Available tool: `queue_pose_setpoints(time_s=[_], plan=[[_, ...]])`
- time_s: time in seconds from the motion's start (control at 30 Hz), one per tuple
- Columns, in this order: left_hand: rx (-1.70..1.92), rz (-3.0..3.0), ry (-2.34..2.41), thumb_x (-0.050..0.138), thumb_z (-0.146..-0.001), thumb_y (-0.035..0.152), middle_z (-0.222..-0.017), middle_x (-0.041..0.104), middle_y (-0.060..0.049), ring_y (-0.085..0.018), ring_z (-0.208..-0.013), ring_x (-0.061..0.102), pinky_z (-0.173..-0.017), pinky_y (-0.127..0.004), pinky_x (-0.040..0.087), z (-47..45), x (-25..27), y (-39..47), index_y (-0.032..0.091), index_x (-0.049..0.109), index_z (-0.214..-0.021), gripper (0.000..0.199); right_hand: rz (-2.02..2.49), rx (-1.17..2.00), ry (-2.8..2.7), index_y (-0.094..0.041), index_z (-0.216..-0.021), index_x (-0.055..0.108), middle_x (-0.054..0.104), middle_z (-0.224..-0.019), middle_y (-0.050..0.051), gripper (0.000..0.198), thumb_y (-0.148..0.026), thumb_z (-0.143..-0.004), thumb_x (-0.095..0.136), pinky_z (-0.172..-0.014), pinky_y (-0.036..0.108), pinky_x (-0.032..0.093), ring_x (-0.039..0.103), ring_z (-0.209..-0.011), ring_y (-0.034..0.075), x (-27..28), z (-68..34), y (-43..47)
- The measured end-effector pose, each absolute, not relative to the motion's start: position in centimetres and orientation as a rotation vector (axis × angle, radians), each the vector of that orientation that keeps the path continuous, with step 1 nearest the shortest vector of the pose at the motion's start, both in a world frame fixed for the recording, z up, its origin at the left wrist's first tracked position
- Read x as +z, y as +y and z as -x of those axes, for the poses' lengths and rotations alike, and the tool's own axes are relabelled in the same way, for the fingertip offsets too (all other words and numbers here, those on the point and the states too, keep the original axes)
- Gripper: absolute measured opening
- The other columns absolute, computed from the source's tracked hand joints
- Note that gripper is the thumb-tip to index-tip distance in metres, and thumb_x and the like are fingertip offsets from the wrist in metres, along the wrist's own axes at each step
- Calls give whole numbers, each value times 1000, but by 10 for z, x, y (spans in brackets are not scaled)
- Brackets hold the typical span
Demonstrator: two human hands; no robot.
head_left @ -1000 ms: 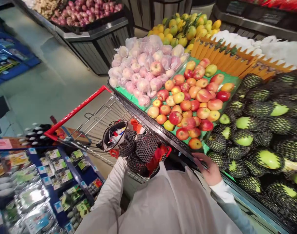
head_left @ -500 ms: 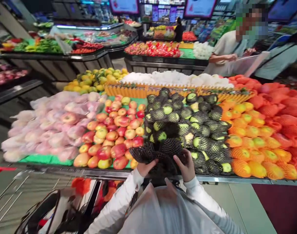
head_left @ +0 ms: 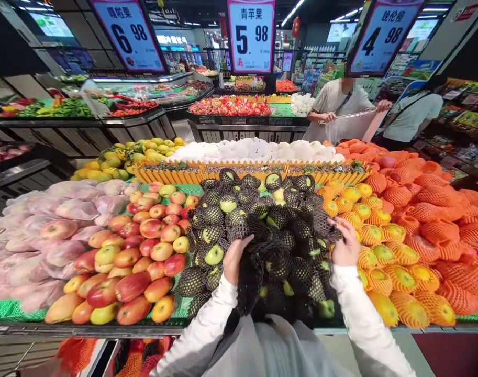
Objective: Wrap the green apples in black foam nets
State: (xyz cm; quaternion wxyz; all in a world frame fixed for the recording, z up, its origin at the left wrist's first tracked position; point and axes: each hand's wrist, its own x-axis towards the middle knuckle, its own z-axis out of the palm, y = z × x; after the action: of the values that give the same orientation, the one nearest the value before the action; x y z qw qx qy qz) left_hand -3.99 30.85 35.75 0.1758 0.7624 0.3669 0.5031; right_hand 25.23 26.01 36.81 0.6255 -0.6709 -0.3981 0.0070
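Observation:
Green apples [head_left: 214,255] in black foam nets are heaped in the middle of the fruit stand. Over the front of the heap, my left hand [head_left: 234,260] is closed on black foam netting [head_left: 249,277] that hangs down beneath its fingers. Further right, my right hand [head_left: 345,245] pinches the edge of another stretch of black foam netting [head_left: 324,224], next to the netted oranges. Whether the two stretches are one piece, and whether fruit lies inside, I cannot tell. Both white sleeves reach in over the stand's front edge.
Red-yellow apples [head_left: 131,288] lie left of the green ones, with bagged pink fruit [head_left: 58,230] beyond. Oranges in orange nets [head_left: 403,277] and red-netted fruit [head_left: 438,220] fill the right. A yellow fence [head_left: 239,170] runs behind. Another person [head_left: 336,104] stands across the stand.
My hands have moved apart and farther over the heap, the right one going right towards the oranges. The black netting is more spread out between them. The view has tilted up, showing price screens.

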Motion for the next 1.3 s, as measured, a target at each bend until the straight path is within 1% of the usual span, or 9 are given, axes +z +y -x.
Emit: queue_pose_setpoints(time_s=[0.07, 0.13, 0.23, 0.3, 0.37, 0.57, 0.87, 1.03, 1.3], plan=[[1535, -2220, 1099, 52, -89, 20, -97, 64, -8, -21, -92, 61, -84, -33, 50, 34, 355, 325, 17, 55, -132, 43, 1745, -2, -1075, -18, -79, 68, 67, -100, 9, 43, -37, -91, 31, -87, 37, 49, 63, -96, 22, 379, -283, 301], [1409, -2338, 1170, 52, -86, 18, -99, 61, -9, -23, -98, 59, -89, -35, 49, 24, 352, 343, 18, 53, -134, 48, 1879, 51, -1181, -17, -81, 68, 69, -87, 10, 51, -37, -92, 22, -77, 35, 51, 64, -84, 22, 388, -301, 351], [761, -2536, 1245, 60, -73, 18, -105, 61, -12, -28, -103, 57, -89, -39, 48, 4, 347, 367, 17, 55, -132, 59, 2024, 110, -1356, -16, -82, 70, 71, -85, 13, 47, -50, -89, 39, -78, 35, 48, 64, -86, 26, 391, -302, 431], [401, -2556, 1321, 63, -66, 18, -108, 61, -13, -31, -103, 57, -88, -42, 48, -7, 343, 377, 15, 58, -128, 62, 2146, 125, -1475, -13, -86, 71, 70, -98, 19, 46, -56, -76, 61, -83, 38, 46, 62, -96, 32, 383, -288, 477], [280, -2532, 1376, 63, -65, 20, -111, 61, -14, -32, -103, 57, -89, -42, 48, -13, 339, 381, 15, 59, -126, 61, 2256, 123, -1575, -9, -94, 71, 65, -113, 25, 51, -52, -67, 74, -87, 40, 44, 56, -110, 37, 368, -271, 512], [359, -2483, 1367, 62, -68, 27, -114, 60, -15, -33, -106, 57, -88, -44, 47, -9, 333, 377, 16, 58, -127, 60, 2532, 47, -1744, 4, -112, 65, 59, -114, 33, 65, -46, -70, 75, -88, 47, 37, 43, -114, 41, 318, -244, 556], [384, -2481, 1360, 62, -71, 33, -116, 59, -16, -34, -106, 57, -87, -44, 47, -9, 331, 376, 16, 56, -129, 61, 2789, -86, -1709, 2, -118, 64, 52, -121, 32, 62, -46, -78, 68, -82, 47, 35, 40, -110, 41, 297, -242, 575], [434, -2490, 1319, 62, -71, 33, -116, 59, -16, -34, -107, 57, -88, -44, 46, -6, 330, 375, 16, 56, -129, 61, 2700, -147, -1698, 8, -112, 65, 49, -118, 31, 73, -51, -70, 76, -82, 42, 38, 42, -107, 37, 300, -246, 571], [476, -2505, 1311, 61, -75, 39, -111, 61, -15, -32, -102, 57, -84, -43, 46, -5, 329, 374, 17, 57, -127, 57, 2387, -163, -1779, -3, -109, 69, 40, -136, 24, 73, -65, -70, 69, -89, 40, 41, 37, -117, 37, 309, -271, 546]])
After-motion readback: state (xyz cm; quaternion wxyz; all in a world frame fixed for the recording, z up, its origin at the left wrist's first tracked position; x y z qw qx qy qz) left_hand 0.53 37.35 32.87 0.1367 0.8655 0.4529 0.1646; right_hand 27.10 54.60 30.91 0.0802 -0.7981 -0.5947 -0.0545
